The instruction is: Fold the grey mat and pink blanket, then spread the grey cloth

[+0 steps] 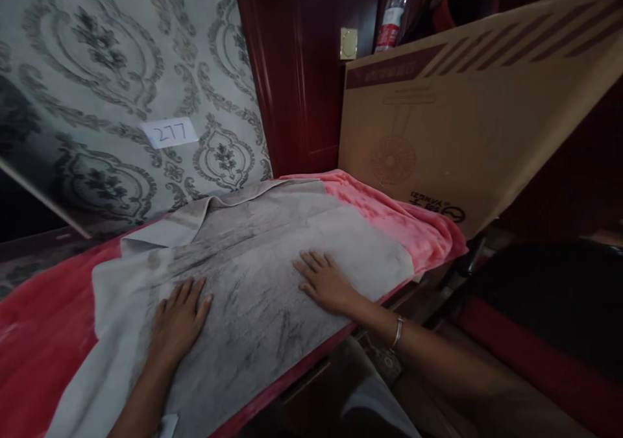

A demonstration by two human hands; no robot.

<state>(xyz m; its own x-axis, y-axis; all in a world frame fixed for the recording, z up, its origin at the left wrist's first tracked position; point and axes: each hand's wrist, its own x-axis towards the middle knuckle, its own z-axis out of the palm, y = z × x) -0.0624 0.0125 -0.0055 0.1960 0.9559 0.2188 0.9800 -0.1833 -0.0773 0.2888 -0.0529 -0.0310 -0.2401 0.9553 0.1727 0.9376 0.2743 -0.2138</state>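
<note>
Patterned grey-and-white wall (102, 42) fills the far left; a dark red panel (314, 87) stands upright beside it. Right of that, a big cardboard box (438, 126) leans at an angle, its lettering upside down, dark stripes along the top. Before you, a red-pink blanket (43, 321) shows at both ends and as a strip along the near edge. The grey cloth (253, 308) lies spread on top of it, far-left edge folded over, surface streaked darker in patches. Your left hand (178, 321) rests palm down on the cloth's left part; your right hand (327, 283) rests palm down right of its middle, well apart from the left, forearm crossing the near edge. Grip of both: wide, fingers spread, holding nothing. Above the box edge, a bottle (390, 19) with a red-and-white label. On the wall, a white card (170, 132) marked 277. Beside the box's upper-left corner, a pale switch plate (348, 43). On your right wrist, a bracelet (396, 333).
</note>
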